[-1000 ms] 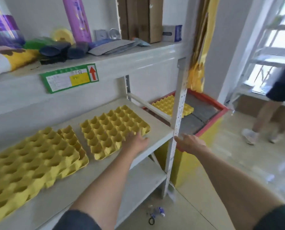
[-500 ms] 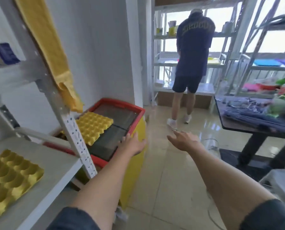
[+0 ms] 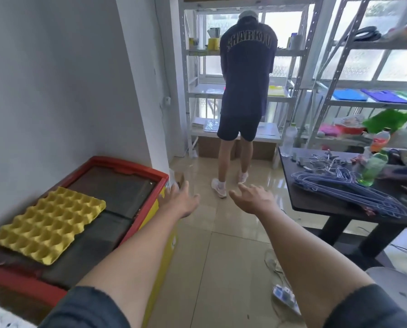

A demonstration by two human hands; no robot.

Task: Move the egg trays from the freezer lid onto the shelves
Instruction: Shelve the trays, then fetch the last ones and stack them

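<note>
A: Any writing legible?

B: Only on the other person [image 3: 243,84] at the far window shelves [image 3: 242,94] — back of the dark T-shirt reads "SHARK" plus a letter or two I can't make out. Bottle labels on the dark table [image 3: 339,204] are too small to read.

A: Egg tray?

B: One yellow egg tray [image 3: 47,224], moulded pulp w/ rows of round cups, edges scalloped. Lies flat on the freezer lid [image 3: 117,197], on the near-left part, right beside the grey wall [image 3: 55,91]. Lid has dark sliding panels inside a red frame [image 3: 150,171]; freezer body below is yellow.

A: Hands?

B: Both bare, both empty, fingers spread loose. Left hand [image 3: 182,201] is out in front by the freezer's far right corner, above the red rim — touching or not, can't tell. Right hand [image 3: 254,200] hangs over the tiled floor [image 3: 221,256], palm down, apart from the left. Neither is on the tray; tray sits well to the left of both.

A: Rest of the room?

B: Table on the right holds a heap of blue wire hangers [image 3: 354,192], a green bottle [image 3: 372,168] and an orange-capped one [image 3: 380,139]. Metal racks behind w/ blue and purple flat items. Something blue-white on the floor near the right forearm, blurred.
</note>
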